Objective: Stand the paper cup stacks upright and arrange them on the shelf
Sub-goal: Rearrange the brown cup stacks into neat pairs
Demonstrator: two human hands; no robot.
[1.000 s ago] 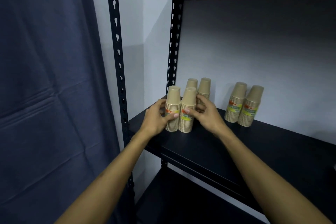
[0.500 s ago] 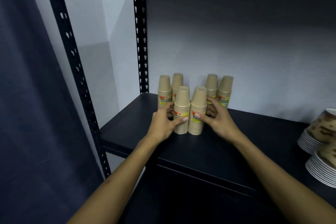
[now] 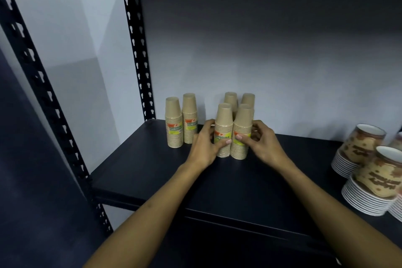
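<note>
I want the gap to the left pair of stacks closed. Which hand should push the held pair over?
Right, probably. The right hand grips the held pair from the far side, so it pushes toward the left pair; the left hand sits in the gap.

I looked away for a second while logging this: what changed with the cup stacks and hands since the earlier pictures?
Both hands slid the front pair of cup stacks rightward, away from the left pair, to stand in front of the back pair. The left hand and right hand kept their grip; all stacks stayed upright.

Head camera looks forward and down, close to the shelf [image 3: 152,180].
</note>
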